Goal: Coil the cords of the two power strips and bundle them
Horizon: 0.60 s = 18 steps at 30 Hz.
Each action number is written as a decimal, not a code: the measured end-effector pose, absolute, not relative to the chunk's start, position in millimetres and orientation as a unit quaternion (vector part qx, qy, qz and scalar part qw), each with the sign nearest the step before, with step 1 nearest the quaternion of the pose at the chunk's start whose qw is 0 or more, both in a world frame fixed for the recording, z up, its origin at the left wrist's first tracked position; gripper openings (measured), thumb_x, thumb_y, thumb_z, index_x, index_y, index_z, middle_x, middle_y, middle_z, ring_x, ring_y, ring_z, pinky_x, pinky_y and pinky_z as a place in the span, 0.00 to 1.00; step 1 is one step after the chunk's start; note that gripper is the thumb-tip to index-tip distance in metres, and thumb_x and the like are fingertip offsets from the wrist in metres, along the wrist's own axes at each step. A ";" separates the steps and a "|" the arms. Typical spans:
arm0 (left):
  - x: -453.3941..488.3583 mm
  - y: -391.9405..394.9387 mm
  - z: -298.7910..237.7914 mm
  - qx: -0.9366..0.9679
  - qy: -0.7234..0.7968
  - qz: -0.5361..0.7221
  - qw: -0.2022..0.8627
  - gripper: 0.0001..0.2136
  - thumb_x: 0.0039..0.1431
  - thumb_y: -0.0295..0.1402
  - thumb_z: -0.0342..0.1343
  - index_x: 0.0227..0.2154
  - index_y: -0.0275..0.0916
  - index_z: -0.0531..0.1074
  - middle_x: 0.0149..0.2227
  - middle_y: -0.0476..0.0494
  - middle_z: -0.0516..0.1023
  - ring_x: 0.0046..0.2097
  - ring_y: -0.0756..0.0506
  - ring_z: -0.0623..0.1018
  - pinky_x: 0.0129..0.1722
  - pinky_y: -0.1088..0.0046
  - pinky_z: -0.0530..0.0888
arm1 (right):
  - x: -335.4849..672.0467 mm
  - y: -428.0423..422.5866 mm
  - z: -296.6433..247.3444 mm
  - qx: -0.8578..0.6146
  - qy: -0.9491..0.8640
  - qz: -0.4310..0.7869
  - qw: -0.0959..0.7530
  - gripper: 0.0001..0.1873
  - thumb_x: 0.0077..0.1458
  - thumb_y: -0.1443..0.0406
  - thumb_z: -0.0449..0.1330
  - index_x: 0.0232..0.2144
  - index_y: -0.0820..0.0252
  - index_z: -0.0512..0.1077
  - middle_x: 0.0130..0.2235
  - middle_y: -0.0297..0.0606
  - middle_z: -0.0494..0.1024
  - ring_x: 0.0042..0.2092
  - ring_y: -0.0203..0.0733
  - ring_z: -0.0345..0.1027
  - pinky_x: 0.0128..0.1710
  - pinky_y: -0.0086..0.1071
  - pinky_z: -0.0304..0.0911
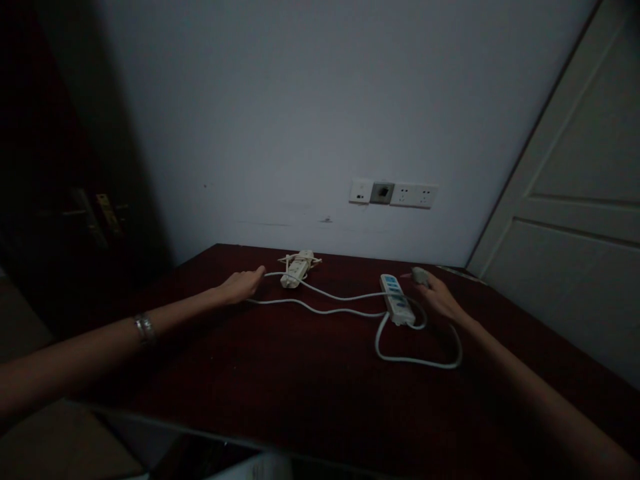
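My left hand [243, 285] is closed on a loop of white power cord [320, 311], left of centre over the dark red tabletop. From there two strands run right towards a white power strip [399, 301] with blue sockets. My right hand [436, 293] grips the cord's grey-white plug [420, 276], just right of that strip. More of the cord curves over the table below the right hand. A second power strip [297, 269], its own cord wrapped about it, lies near the back edge, right of my left hand.
The dark red tabletop [300, 373] meets a pale wall [260, 120] at the back. Wall sockets [414, 195] sit above it on the right. A white panelled door [575, 220] stands at the right, a dark door with a handle [107, 213] at the left.
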<state>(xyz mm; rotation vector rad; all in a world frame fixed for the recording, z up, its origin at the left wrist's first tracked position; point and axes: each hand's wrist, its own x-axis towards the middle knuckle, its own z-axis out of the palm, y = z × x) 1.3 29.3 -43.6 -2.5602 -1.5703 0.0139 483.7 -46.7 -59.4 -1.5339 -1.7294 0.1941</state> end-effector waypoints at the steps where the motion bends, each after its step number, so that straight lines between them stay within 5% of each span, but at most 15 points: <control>1: 3.0 29.3 -44.2 -0.853 -0.517 0.006 0.069 0.11 0.62 0.34 0.34 0.42 0.38 0.57 0.37 0.35 0.74 0.37 0.41 0.75 0.33 0.66 0.69 | 484.3 -53.8 -48.7 -0.601 -0.676 0.078 0.420 0.18 0.50 0.56 0.50 0.36 0.60 0.72 0.38 0.42 0.73 0.43 0.47 0.64 0.42 0.36 0.60; 6: 9.9 27.4 -47.1 -0.856 -0.514 0.038 0.047 0.13 0.62 0.36 0.33 0.42 0.38 0.59 0.39 0.34 0.74 0.37 0.41 0.75 0.34 0.65 0.69 | 469.2 -94.0 20.9 -0.581 -0.608 0.190 0.507 0.24 0.51 0.47 0.50 0.32 0.63 0.71 0.22 0.37 0.67 0.21 0.35 0.58 0.19 0.29 0.53; 10: 17.9 20.3 -47.6 -0.866 -0.493 0.077 0.032 0.13 0.60 0.36 0.37 0.43 0.38 0.61 0.41 0.33 0.73 0.39 0.40 0.75 0.36 0.63 0.69 | 434.5 -123.8 82.1 -0.485 -0.624 0.253 0.557 0.24 0.54 0.47 0.48 0.27 0.60 0.69 0.15 0.32 0.63 0.14 0.30 0.51 0.13 0.28 0.42; 18: 46.3 4.8 -33.3 -0.848 -0.502 0.172 -0.015 0.24 0.47 0.39 0.55 0.47 0.34 0.66 0.45 0.26 0.72 0.44 0.33 0.74 0.39 0.57 0.71 | 354.4 -152.2 164.5 -0.348 -0.691 0.297 0.560 0.27 0.59 0.47 0.39 0.28 0.61 0.66 0.13 0.26 0.58 0.12 0.24 0.45 0.15 0.24 0.43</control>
